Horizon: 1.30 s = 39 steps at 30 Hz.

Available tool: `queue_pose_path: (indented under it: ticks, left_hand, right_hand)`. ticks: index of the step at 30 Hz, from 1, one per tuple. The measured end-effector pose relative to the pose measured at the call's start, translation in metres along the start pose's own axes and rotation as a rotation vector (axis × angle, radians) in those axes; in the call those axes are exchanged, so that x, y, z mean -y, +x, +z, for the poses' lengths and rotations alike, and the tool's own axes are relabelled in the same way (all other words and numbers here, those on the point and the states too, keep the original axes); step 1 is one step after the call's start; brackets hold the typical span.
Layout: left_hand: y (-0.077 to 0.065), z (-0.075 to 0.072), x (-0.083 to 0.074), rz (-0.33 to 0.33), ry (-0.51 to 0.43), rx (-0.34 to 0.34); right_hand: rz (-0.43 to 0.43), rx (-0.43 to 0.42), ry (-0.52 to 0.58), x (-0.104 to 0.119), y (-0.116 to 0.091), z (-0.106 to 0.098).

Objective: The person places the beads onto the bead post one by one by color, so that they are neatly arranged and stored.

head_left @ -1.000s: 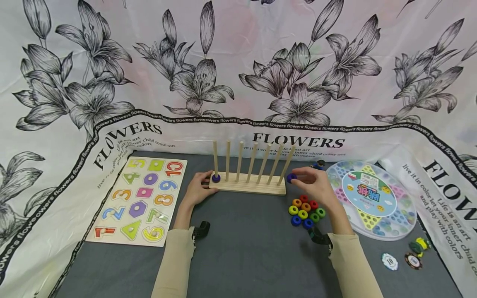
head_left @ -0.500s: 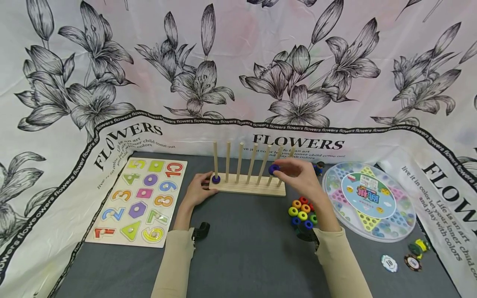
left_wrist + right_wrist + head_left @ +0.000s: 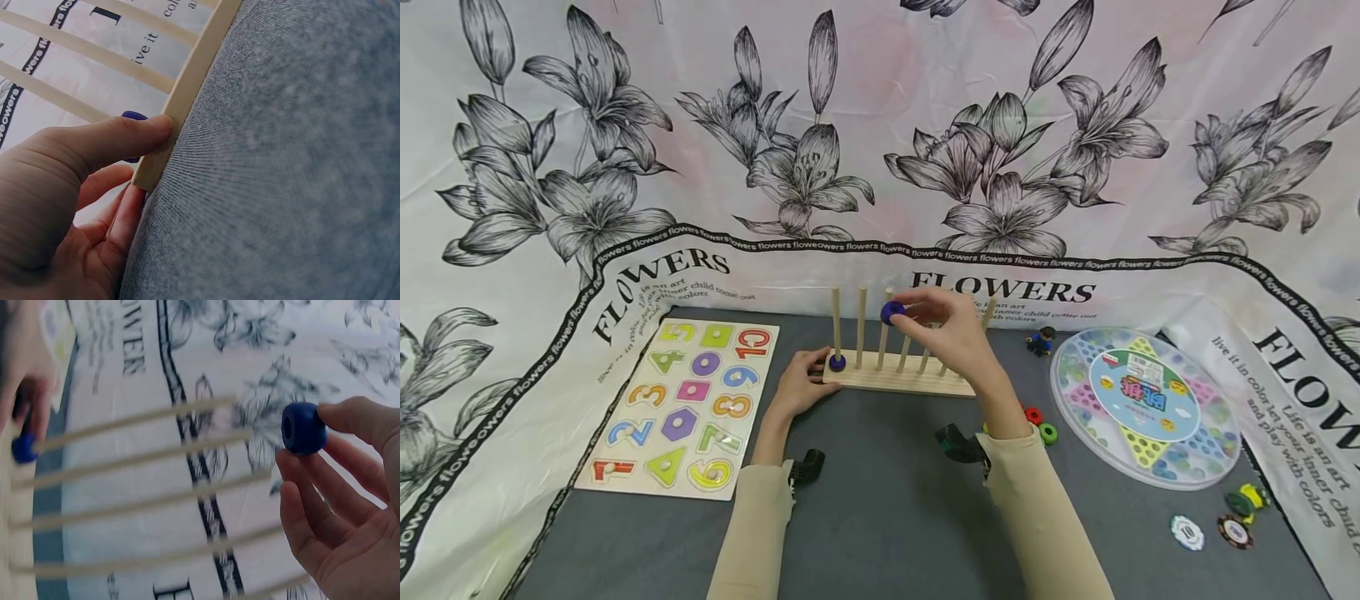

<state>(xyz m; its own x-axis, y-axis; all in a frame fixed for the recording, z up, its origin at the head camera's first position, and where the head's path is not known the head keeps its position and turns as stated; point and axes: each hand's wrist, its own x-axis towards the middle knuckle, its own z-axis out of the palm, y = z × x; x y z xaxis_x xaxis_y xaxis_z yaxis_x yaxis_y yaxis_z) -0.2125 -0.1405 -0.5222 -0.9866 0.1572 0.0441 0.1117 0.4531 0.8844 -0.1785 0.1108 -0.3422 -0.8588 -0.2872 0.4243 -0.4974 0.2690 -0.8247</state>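
Note:
A wooden peg rack with a row of upright pegs stands on the dark tablecloth. My left hand grips its left end, the thumb on the front edge and the fingers around the end. One purple bead sits at the foot of the leftmost peg. Between thumb and fingers, my right hand pinches another purple bead. In the head view it overlaps the upper part of the third peg from the left. The right wrist view shows the hole of this bead facing the pegs.
A number puzzle board lies at the left. Loose beads, partly hidden by the right arm, lie right of the rack. Farther right are a round game board, a small figure, a green-and-yellow toy and two chips.
My right hand has carried the purple bead leftward and up, from beyond the rack's right end to near the left pegs. The left hand has stayed on the rack.

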Motion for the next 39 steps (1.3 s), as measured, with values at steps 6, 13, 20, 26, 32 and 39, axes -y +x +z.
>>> queue_pose_path:
  ticks: [6, 13, 20, 26, 32, 39]
  left_hand:
    - [0.0, 0.002, -0.001, 0.006, -0.006, 0.003]
    - [-0.001, 0.002, 0.002, 0.018, -0.021, 0.012]
    - [0.0, 0.001, 0.001, 0.041, -0.022, 0.008]
    - [0.001, 0.002, 0.001, 0.023, -0.007, 0.009]
    - [0.001, 0.002, 0.002, 0.0, -0.009, 0.005]
    - [0.001, 0.0, 0.003, 0.021, -0.01, -0.001]
  right_hand:
    - [-0.021, -0.043, 0.041, 0.008, 0.018, 0.026]
    - [-0.05, -0.115, 0.016, 0.005, 0.031, 0.054]
    - [0.013, -0.208, -0.167, 0.014, 0.042, 0.069]
    - [0.078, -0.257, -0.399, 0.025, 0.048, 0.081]
    - [0.108, -0.24, -0.399, 0.032, 0.054, 0.089]
    - [0.118, -0.182, -0.54, 0.035, 0.061, 0.097]
